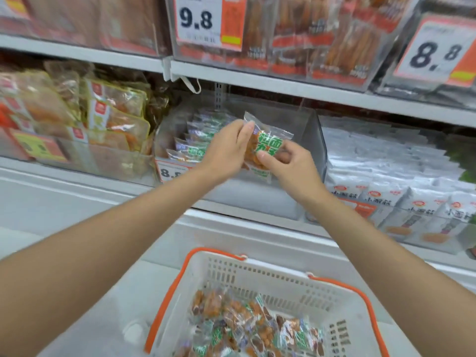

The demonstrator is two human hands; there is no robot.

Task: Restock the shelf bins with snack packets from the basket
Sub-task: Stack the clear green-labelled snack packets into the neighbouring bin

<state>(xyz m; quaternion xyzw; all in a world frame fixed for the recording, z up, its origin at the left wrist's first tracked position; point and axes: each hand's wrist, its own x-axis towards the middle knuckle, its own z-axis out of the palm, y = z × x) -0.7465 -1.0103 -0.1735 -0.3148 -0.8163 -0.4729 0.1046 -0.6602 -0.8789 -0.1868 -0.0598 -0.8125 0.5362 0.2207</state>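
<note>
While both my hands are up at the middle shelf, they pinch one packet [266, 146] between them: my left hand [226, 149] grips its upper left edge and my right hand [292, 170] holds its lower part, thumb on the front. The packet stands tilted in front of the clear bin [315, 143], just right of the row [197, 141] of like packets standing inside at the bin's left. A price tag [170, 172] sits on the bin's front, partly behind my left wrist. Yellow packs [116, 112] crowd the bin to the left and white packs [386, 176] fill the one to the right. The shelf above [257, 85] overhangs close. Below, the basket [257, 273] holds more packets [244, 323].
</note>
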